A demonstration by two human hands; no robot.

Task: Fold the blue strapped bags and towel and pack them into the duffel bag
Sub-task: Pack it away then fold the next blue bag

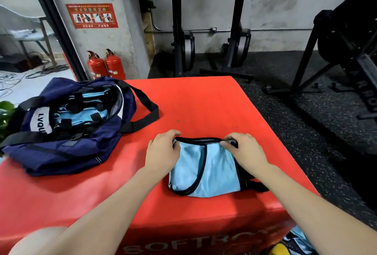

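1. Head view, the work in hand: a light blue strapped bag lies flat on the near middle of the red worktop, already doubled over, with its black piping curving across the top face and a black strap poking out at its right side.
2. The left hand curls its fingers over the far left corner of the bag and grips the black-trimmed edge. The right hand pinches the same far edge near its right corner. Holding both corners at once probably keeps the slippery fabric square while the fold is set or the bundle is lifted.
3. The navy duffel bag sits at the left, far side of the worktop, well apart from the hands. Its mouth gapes open towards the person, likely so folded pieces can drop straight in. Light blue fabric with black straps already shows inside, so part of the packing looks done. One black carry strap loops out to the right across the red surface.
4. No towel can be made out on the worktop. Some blue fabric and a yellow thing show at the near right corner, below the worktop edge; what they are I cannot tell.
5. The surface: a padded red block with pale lettering on its near face.
6. The room: a gym with speckled black rubber flooring, two upright exercise machines against the far wall, two red fire extinguishers below a red safety poster, and a green plant at the far left edge.
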